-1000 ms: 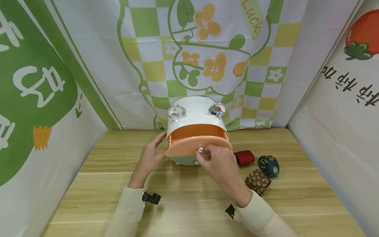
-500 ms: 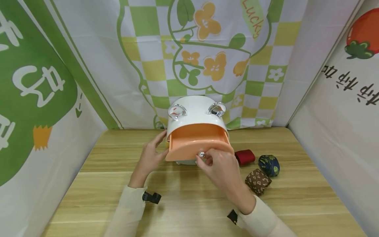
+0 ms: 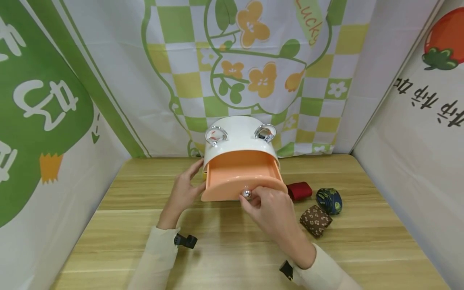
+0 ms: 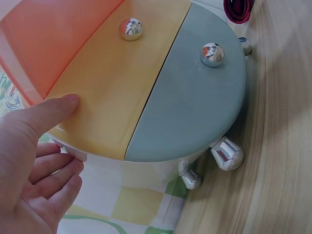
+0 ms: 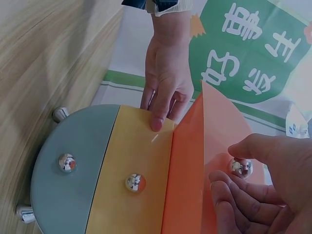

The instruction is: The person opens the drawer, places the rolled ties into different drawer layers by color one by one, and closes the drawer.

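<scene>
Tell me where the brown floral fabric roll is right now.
In the head view, the brown floral fabric roll lies on the wooden table, right of the right hand, just nearer the wearer than the navy patterned roll.

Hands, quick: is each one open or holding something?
Left hand: holding the white cabinet by its side.
Right hand: pinching the silver knob on the orange drawer.

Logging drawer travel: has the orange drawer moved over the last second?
Yes. In the head view, the orange drawer has slid outward, down the picture, relative to the white cabinet shell; more of its inside shows.
</scene>
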A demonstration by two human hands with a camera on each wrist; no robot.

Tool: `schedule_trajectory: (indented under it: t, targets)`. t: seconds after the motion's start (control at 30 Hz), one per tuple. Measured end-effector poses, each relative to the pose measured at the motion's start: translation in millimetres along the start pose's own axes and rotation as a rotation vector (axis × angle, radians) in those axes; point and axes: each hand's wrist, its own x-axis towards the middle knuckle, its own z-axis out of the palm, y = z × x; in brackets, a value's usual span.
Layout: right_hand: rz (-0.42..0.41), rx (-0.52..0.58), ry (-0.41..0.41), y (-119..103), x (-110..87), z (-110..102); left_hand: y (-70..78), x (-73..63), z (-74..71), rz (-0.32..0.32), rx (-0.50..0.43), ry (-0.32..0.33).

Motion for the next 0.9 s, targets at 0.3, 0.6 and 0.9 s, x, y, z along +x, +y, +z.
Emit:
schedule_trajectory:
  t: [0.3, 0.6, 0.9]
  targets:
    - [-0.015, 0.020, 0.011, 0, -4.4, 1, -1.4, 0.2, 0.7, 0.011, 0.006, 0.007]
    - [-0.034, 0.035, 0.026, 3, -9.9, 4, -4.1, 1.2, 1.8, 0.022, 0.007, 0.021]
    - [-0.069, 0.012, 0.056, 16, -27.8, 9, -3.0, 0.5, 1.5, 0.010, 0.008, 0.013]
